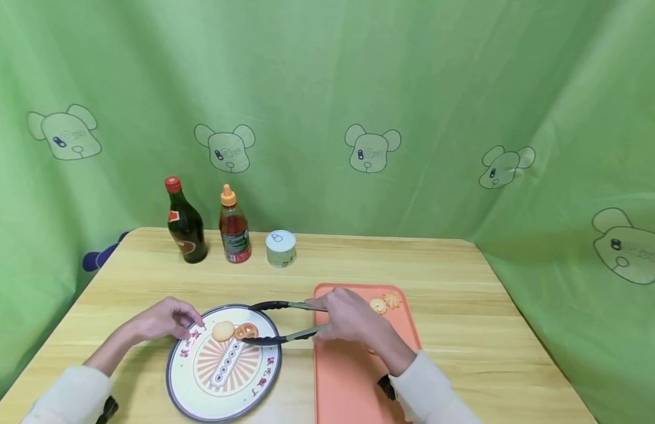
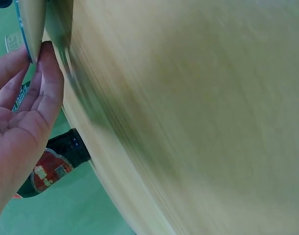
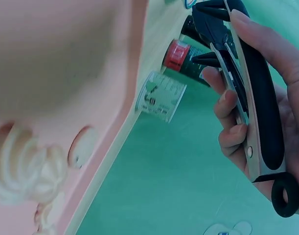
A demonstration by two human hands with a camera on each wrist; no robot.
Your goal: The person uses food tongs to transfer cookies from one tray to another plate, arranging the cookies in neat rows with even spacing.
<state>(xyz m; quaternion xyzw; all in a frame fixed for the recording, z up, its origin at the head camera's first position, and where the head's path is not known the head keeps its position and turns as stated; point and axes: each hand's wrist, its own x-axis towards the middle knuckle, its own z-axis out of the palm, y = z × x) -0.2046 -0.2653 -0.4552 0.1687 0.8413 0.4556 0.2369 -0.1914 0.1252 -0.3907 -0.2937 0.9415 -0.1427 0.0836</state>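
My left hand [image 1: 165, 320] pinches the upper left rim of a round white plate [image 1: 189, 383] with a dark blue edge. The left wrist view shows thumb and fingers meeting at the plate's rim [image 2: 35, 29]. On the plate lie a pale round biscuit [image 1: 223, 331] and, against it, a brown pretzel-shaped biscuit [image 1: 246, 331]. My right hand [image 1: 348, 315] grips black-and-silver tongs [image 1: 301, 335], whose arms are spread apart over the plate. One black tip is by the pretzel biscuit and the other near the plate's far rim. Fingers wrap the black handle [image 3: 264, 107].
A coral tray [image 1: 338, 377] under my right hand bears several biscuits, among them a ridged one [image 1: 392, 300], partly hidden by my arm. Along the back stand a dark bottle [image 1: 186, 229], an orange-capped sauce bottle [image 1: 235, 235] and a tin can [image 1: 281, 250], before a green curtain.
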